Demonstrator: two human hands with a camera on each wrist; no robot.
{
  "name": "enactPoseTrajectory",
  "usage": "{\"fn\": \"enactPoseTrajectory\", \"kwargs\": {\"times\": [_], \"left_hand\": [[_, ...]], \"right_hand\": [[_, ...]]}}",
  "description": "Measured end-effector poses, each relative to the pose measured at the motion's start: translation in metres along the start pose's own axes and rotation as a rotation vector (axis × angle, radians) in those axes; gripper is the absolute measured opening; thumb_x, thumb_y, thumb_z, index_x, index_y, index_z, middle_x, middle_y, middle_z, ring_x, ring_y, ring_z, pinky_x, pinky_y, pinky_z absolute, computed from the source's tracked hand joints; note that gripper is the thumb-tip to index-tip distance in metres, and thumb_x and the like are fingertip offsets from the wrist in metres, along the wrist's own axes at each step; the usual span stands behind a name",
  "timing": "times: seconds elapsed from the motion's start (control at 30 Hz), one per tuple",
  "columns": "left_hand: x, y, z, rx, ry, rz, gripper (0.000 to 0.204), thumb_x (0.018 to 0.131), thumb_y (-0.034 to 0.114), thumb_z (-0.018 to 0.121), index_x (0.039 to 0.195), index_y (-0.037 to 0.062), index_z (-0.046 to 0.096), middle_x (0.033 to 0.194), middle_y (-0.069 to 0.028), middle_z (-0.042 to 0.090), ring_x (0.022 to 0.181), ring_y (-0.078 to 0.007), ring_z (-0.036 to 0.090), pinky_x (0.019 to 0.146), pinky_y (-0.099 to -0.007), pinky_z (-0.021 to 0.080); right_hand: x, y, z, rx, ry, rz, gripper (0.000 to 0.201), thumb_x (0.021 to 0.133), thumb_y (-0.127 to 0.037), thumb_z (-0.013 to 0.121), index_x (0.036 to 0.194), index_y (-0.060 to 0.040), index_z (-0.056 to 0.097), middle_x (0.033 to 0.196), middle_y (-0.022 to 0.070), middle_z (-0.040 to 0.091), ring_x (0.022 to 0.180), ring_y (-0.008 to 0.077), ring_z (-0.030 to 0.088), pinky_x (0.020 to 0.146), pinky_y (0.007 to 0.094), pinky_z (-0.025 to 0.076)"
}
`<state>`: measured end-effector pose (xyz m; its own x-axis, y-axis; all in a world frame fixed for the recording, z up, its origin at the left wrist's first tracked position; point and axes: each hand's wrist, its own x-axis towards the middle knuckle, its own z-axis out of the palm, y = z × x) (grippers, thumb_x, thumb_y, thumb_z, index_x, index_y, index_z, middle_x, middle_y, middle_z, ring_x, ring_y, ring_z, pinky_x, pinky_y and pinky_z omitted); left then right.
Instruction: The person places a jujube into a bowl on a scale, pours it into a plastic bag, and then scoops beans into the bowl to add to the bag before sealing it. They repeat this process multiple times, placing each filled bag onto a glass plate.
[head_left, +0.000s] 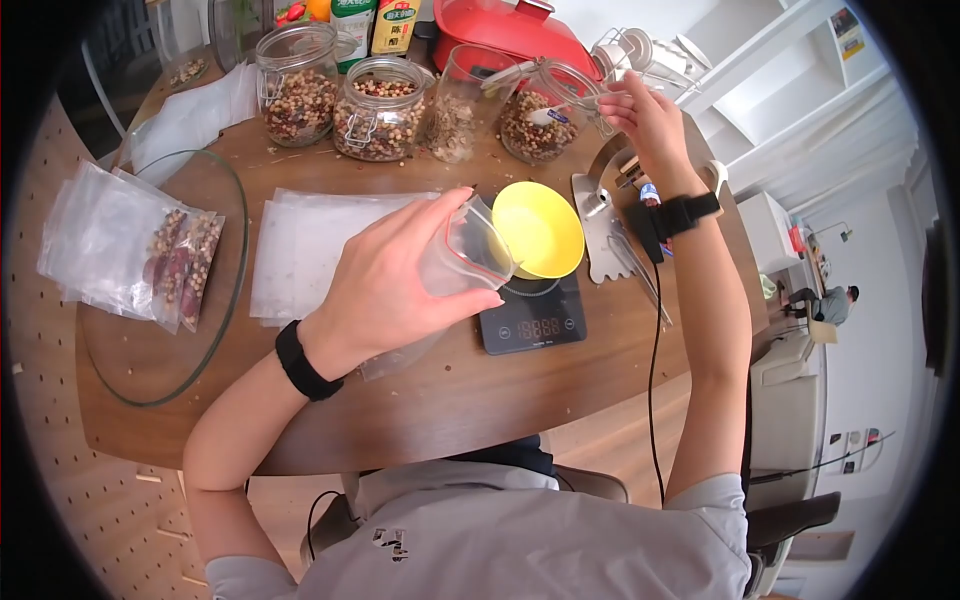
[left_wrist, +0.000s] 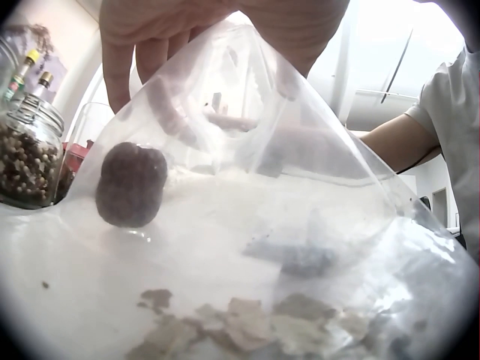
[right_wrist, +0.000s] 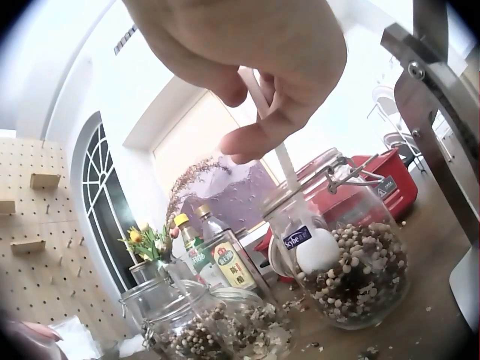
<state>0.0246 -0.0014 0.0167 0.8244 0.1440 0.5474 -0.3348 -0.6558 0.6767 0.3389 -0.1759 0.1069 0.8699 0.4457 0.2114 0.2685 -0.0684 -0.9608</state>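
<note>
My left hand (head_left: 375,265) grips a clear zip bag (head_left: 462,255) near its mouth, fingers and thumb spread around the opening. Through the bag in the left wrist view show a dark wrinkled dried date (left_wrist: 131,185) and pale dry flakes (left_wrist: 247,322). Beside the bag's mouth a yellow bowl (head_left: 538,232) sits on a black kitchen scale (head_left: 530,325). At the back right, my right hand (head_left: 648,125) pinches the handle of a white spoon (right_wrist: 319,259). The spoon's bowl is inside an open glass jar (right_wrist: 367,289) of mixed beans or grains.
Two clip-top jars (head_left: 295,105) and a glass of flakes (head_left: 455,125) stand along the back, before a red appliance (head_left: 510,35). Flat empty bags (head_left: 310,240) lie mid-table. Filled bags (head_left: 185,265) rest on a glass tray (head_left: 150,385) at left. Metal tools (head_left: 605,230) lie right of the bowl.
</note>
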Motion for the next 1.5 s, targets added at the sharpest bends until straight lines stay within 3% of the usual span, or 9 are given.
{"fn": "enactPoseTrajectory", "kwargs": {"times": [0.07, 0.57, 0.73, 1.03, 1.2, 1.5], "left_hand": [[0.001, 0.000, 0.000, 0.000, 0.006, 0.002, 0.090, 0.066, 0.022, 0.095, 0.143, -0.0004, 0.053, 0.130, -0.0191, 0.066, 0.117, -0.0284, 0.068, 0.098, -0.0377, 0.054], [0.002, 0.000, 0.002, 0.022, 0.002, 0.017, 0.091, 0.066, 0.021, 0.095, 0.143, -0.0002, 0.053, 0.130, -0.0186, 0.066, 0.115, -0.0286, 0.069, 0.097, -0.0373, 0.054], [0.003, -0.002, -0.002, 0.029, 0.006, 0.027, 0.090, 0.066, 0.021, 0.095, 0.143, -0.0001, 0.053, 0.128, -0.0183, 0.066, 0.114, -0.0286, 0.069, 0.096, -0.0371, 0.054], [0.000, -0.008, 0.004, 0.032, -0.002, 0.012, 0.089, 0.067, 0.020, 0.095, 0.143, -0.0008, 0.053, 0.128, -0.0180, 0.067, 0.114, -0.0286, 0.069, 0.096, -0.0372, 0.054], [0.000, -0.007, 0.004, 0.030, -0.001, 0.015, 0.089, 0.067, 0.020, 0.095, 0.143, -0.0010, 0.053, 0.129, -0.0181, 0.066, 0.115, -0.0282, 0.069, 0.097, -0.0373, 0.054], [0.000, -0.008, 0.002, 0.039, 0.006, 0.028, 0.088, 0.068, 0.023, 0.094, 0.143, 0.0002, 0.054, 0.129, -0.0181, 0.067, 0.114, -0.0284, 0.069, 0.097, -0.0374, 0.054]], "right_hand": [[-0.012, -0.007, -0.003, 0.018, 0.021, 0.003, 0.040, 0.108, -0.031, 0.054, 0.115, 0.0073, 0.064, 0.098, 0.0163, 0.074, 0.082, 0.0175, 0.072, 0.073, 0.0272, 0.059], [-0.076, -0.018, -0.024, 0.236, 0.174, -0.224, 0.040, 0.111, -0.029, 0.047, 0.128, 0.0049, 0.058, 0.111, 0.0170, 0.070, 0.098, 0.0211, 0.070, 0.079, 0.0309, 0.059], [-0.125, -0.025, -0.042, 0.258, 0.164, -0.206, 0.044, 0.112, -0.032, 0.044, 0.132, 0.0046, 0.056, 0.112, 0.0151, 0.070, 0.096, 0.0184, 0.069, 0.072, 0.0271, 0.054], [-0.226, 0.007, -0.035, 0.169, -0.061, 0.072, 0.038, 0.113, -0.030, 0.041, 0.131, 0.0005, 0.055, 0.109, 0.0143, 0.069, 0.094, 0.0189, 0.069, 0.069, 0.0283, 0.056], [-0.228, -0.013, -0.035, -0.147, -0.323, 0.065, 0.022, 0.106, -0.007, 0.053, 0.122, -0.0004, 0.067, 0.122, 0.0104, 0.063, 0.096, 0.0151, 0.068, 0.075, 0.0267, 0.056], [-0.201, -0.048, -0.037, -0.228, -0.313, 0.031, 0.024, 0.107, -0.016, 0.053, 0.119, -0.0002, 0.067, 0.113, 0.0080, 0.069, 0.090, 0.0125, 0.066, 0.071, 0.0266, 0.053]]}}
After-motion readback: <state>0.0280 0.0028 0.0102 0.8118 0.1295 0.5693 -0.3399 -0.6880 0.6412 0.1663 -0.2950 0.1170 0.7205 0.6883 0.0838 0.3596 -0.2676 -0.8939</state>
